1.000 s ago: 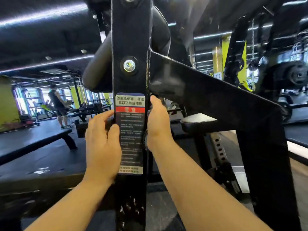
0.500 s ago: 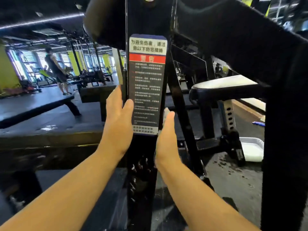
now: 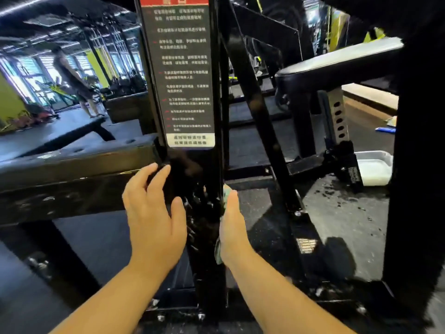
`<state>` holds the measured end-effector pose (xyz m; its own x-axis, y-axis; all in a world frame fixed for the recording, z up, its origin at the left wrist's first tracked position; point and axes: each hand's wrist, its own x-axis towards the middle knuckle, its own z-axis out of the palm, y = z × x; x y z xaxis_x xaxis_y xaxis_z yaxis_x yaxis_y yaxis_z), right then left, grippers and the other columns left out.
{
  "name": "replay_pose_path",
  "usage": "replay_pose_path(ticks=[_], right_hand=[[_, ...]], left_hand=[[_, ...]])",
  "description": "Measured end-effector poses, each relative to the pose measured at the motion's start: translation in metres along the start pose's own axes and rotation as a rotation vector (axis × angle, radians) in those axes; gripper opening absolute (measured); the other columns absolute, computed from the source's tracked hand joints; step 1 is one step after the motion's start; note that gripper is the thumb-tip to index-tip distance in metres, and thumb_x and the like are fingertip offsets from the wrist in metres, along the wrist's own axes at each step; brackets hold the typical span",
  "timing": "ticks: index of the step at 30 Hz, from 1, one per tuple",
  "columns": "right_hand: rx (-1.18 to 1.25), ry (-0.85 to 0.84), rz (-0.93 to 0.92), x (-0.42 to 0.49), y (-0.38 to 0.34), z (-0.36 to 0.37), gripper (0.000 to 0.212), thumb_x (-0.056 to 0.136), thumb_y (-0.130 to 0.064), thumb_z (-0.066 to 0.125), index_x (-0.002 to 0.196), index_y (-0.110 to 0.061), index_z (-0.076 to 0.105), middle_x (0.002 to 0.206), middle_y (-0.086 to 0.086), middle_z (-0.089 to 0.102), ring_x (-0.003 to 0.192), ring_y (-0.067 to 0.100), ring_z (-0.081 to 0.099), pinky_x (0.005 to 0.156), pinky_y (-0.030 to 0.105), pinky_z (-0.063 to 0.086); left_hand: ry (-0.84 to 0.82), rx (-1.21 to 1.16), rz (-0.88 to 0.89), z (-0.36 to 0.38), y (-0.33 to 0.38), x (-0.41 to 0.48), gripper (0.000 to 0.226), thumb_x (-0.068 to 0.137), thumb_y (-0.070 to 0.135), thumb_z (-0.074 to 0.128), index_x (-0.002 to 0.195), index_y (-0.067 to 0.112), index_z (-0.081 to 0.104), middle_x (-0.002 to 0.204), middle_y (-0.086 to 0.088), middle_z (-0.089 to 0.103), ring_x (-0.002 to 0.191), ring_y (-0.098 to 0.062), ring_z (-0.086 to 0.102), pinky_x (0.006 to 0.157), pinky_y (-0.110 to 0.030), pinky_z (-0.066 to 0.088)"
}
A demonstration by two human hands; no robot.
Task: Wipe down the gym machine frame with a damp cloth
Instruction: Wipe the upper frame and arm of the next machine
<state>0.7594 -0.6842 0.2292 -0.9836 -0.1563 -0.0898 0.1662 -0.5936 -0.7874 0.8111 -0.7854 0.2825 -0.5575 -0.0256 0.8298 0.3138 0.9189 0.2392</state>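
Left hand [image 3: 154, 218]: bare, its back towards the camera, four fingers and the thumb in view.
Right hand [image 3: 232, 227]: bare, seen edge-on from the thumb side, fingers out of sight.
Left forearm [image 3: 103, 300]: bare skin to the frame edge at 7 o'clock.
Right forearm [image 3: 284, 300]: bare skin to the edge at 5 o'clock.

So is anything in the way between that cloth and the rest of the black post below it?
Nothing visible. The right hand presses the cloth against the right side of the post, which runs bare down to its base. The left hand rests on the opposite side, out of the path.
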Motion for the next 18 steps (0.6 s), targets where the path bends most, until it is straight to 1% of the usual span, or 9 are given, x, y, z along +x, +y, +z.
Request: replay_pose_path(ticks=[3, 5, 6, 8, 9, 11, 14, 16, 18], right_hand=[[-0.074, -0.141, -0.343, -0.007, -0.049, 0.023, 0.043, 0.098, -0.058, 0.026, 0.13, -0.04, 0.049, 0.131, -0.027, 0.053, 0.122, -0.011, 0.046, 0.104, 0.019, 0.04], [-0.095, -0.115, -0.536, -0.002, -0.047, 0.026, 0.058, 0.094, -0.062, 0.025, 0.145, -0.036, 0.034, 0.148, -0.021, 0.037, 0.136, -0.005, 0.031, 0.115, 0.029, 0.027], [-0.109, -0.118, -0.552, -0.001, -0.03, 0.018, 0.06, 0.093, -0.063, 0.025, 0.147, -0.038, 0.03, 0.151, -0.02, 0.033, 0.139, -0.002, 0.028, 0.115, 0.034, 0.025], [-0.096, -0.084, -0.428, 0.0, 0.021, -0.004, 0.051, 0.095, -0.061, 0.026, 0.143, -0.046, 0.036, 0.148, -0.022, 0.037, 0.136, -0.001, 0.034, 0.109, 0.034, 0.03], [-0.032, -0.065, -0.317, -0.003, 0.053, -0.018, 0.048, 0.096, -0.061, 0.03, 0.139, -0.046, 0.042, 0.144, -0.02, 0.044, 0.133, 0.003, 0.041, 0.107, 0.037, 0.034], [0.091, 0.016, -0.09, -0.004, 0.108, -0.043, 0.048, 0.095, -0.061, 0.039, 0.134, -0.038, 0.052, 0.136, -0.009, 0.056, 0.126, 0.014, 0.052, 0.107, 0.045, 0.04], [0.094, 0.112, 0.086, -0.005, 0.129, -0.057, 0.042, 0.096, -0.056, 0.037, 0.123, -0.032, 0.06, 0.123, -0.002, 0.065, 0.115, 0.018, 0.06, 0.101, 0.042, 0.046], [0.084, 0.053, 0.05, 0.0, 0.11, -0.049, 0.046, 0.093, -0.057, 0.04, 0.121, -0.027, 0.062, 0.121, 0.001, 0.065, 0.112, 0.018, 0.061, 0.1, 0.042, 0.047], [0.041, -0.013, -0.137, 0.001, 0.088, -0.038, 0.059, 0.086, -0.065, 0.041, 0.134, -0.033, 0.051, 0.137, -0.006, 0.055, 0.126, 0.012, 0.051, 0.107, 0.043, 0.04]], left_hand=[[0.013, -0.21, -0.308, 0.005, 0.0, -0.024, 0.044, 0.084, 0.022, 0.042, 0.126, 0.009, 0.046, 0.122, -0.001, 0.041, 0.114, -0.014, 0.038, 0.103, -0.033, 0.031], [0.053, -0.354, -0.553, 0.008, 0.001, -0.035, 0.036, 0.084, 0.02, 0.04, 0.12, 0.018, 0.044, 0.118, 0.002, 0.04, 0.107, -0.009, 0.04, 0.094, -0.03, 0.036], [0.067, -0.412, -0.666, 0.012, 0.0, -0.042, 0.029, 0.088, 0.017, 0.041, 0.116, 0.02, 0.044, 0.118, 0.0, 0.043, 0.103, -0.01, 0.042, 0.087, -0.027, 0.038], [0.028, -0.468, -0.853, 0.021, -0.002, -0.053, 0.024, 0.095, 0.008, 0.039, 0.113, 0.023, 0.047, 0.12, 0.0, 0.049, 0.093, -0.01, 0.048, 0.076, -0.023, 0.037], [-0.047, -0.464, -0.903, 0.027, -0.004, -0.062, 0.027, 0.096, 0.008, 0.037, 0.116, 0.024, 0.048, 0.121, 0.002, 0.05, 0.093, -0.008, 0.049, 0.075, -0.022, 0.037], [-0.17, -0.52, -0.981, 0.04, -0.006, -0.079, 0.033, 0.097, 0.005, 0.036, 0.12, 0.025, 0.049, 0.12, 0.006, 0.053, 0.094, -0.004, 0.051, 0.077, -0.018, 0.037], [-0.3, -0.612, -1.048, 0.05, -0.009, -0.099, 0.036, 0.094, -0.001, 0.036, 0.11, 0.029, 0.049, 0.103, 0.013, 0.057, 0.083, 0.007, 0.053, 0.062, -0.01, 0.042], [-0.318, -0.632, -1.051, 0.053, -0.019, -0.107, 0.033, 0.095, 0.0, 0.039, 0.11, 0.029, 0.048, 0.102, 0.015, 0.057, 0.088, 0.006, 0.055, 0.068, -0.011, 0.044], [-0.354, -0.556, -1.01, 0.057, -0.028, -0.113, 0.032, 0.095, 0.004, 0.04, 0.111, 0.03, 0.048, 0.105, 0.014, 0.057, 0.097, -0.003, 0.055, 0.08, -0.02, 0.043]])
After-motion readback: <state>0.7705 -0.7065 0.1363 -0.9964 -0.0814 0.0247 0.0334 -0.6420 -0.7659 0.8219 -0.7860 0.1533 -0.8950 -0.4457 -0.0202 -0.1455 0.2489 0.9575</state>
